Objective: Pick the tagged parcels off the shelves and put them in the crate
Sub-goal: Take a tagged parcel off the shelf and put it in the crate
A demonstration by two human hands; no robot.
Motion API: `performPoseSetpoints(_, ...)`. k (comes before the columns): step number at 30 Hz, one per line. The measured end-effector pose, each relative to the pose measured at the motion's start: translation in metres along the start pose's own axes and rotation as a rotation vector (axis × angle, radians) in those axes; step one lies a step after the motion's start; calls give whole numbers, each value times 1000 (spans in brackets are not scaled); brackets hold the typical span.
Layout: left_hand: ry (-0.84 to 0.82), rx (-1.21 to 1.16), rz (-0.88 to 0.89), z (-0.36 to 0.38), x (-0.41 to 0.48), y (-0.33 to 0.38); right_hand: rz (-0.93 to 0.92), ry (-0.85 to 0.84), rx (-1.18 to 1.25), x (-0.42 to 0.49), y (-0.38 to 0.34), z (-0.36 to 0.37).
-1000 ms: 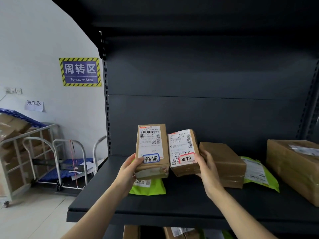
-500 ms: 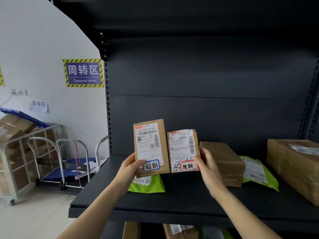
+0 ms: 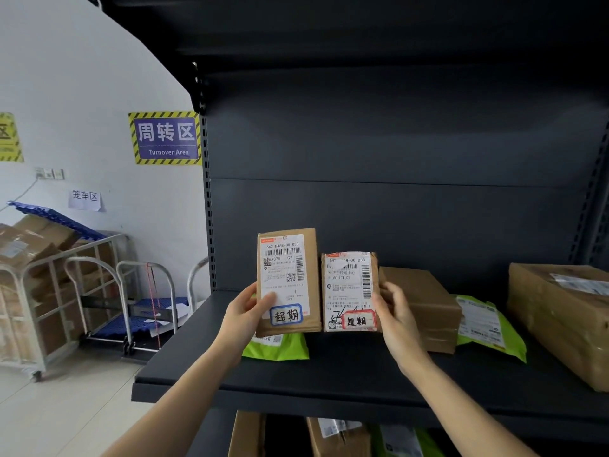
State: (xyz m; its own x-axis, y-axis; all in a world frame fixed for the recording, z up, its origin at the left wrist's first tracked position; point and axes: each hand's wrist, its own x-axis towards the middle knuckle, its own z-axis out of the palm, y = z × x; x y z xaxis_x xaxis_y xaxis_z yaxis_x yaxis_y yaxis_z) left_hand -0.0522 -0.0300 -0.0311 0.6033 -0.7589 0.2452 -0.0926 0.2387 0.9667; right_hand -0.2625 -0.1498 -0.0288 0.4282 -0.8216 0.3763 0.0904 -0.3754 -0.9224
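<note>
Dark shelf (image 3: 329, 367) ahead of me, with a white wall to its left bearing a sign (image 3: 166, 137) that reads "Turnover Area". My left hand (image 3: 245, 316) grips the tall parcel (image 3: 288, 278) upright over the shelf, thumb across its label, which reads "642 H468-00 033". My right hand (image 3: 393, 318) curls round the short parcel (image 3: 349, 288) just beside it. The blue tag (image 3: 286, 314) and the red tag (image 3: 358, 320) both read 超期.

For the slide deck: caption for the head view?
Left hand holds blue-tagged parcel, right hand red-tagged parcel, upright over shelf.
</note>
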Motion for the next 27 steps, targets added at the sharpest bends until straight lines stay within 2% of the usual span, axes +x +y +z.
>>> performPoseSetpoints(9, 45, 8, 10, 8, -14, 5, -11, -29, 37, -1, 4, -8)
performPoseSetpoints(19, 231, 47, 50, -12, -46, 9, 2, -138, 119, -3, 9, 19)
performPoseSetpoints(27, 387, 94, 30, -60, -86, 17, 1, -284, 188, -19, 7, 72)
